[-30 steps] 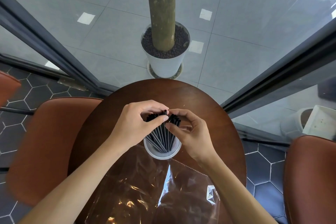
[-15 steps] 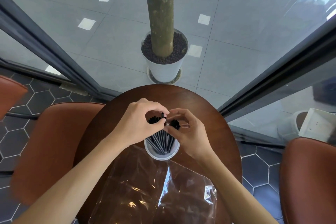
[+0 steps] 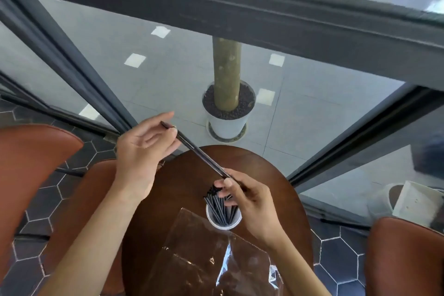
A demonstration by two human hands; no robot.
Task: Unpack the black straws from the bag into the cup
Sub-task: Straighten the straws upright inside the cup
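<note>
On the far left I see a brown chair (image 3: 36,166), and next to it my left hand (image 3: 141,149) is raised over the desk's left edge, pinching the upper end of a single black straw (image 3: 199,155) between thumb and fingertips, the other fingers loosely spread. That straw runs diagonally down and to the right, above the round wooden desk (image 3: 189,175), to my right hand (image 3: 242,196), which pinches its lower end between thumb and forefinger. The right hand sits just above the white cup (image 3: 223,222), partly covering the bundle of black straws (image 3: 216,206) that stands inside it, their tops fanned toward the left. Nearer to me, touching the cup's near rim, the clear plastic bag (image 3: 216,262) lies flat and crumpled on the desk; I cannot tell whether any straws are left in it. Beyond the desk, behind the glass, a potted tree trunk (image 3: 227,74) stands in a white planter (image 3: 227,125). A second brown chair (image 3: 403,257) sits at the far right.
</note>
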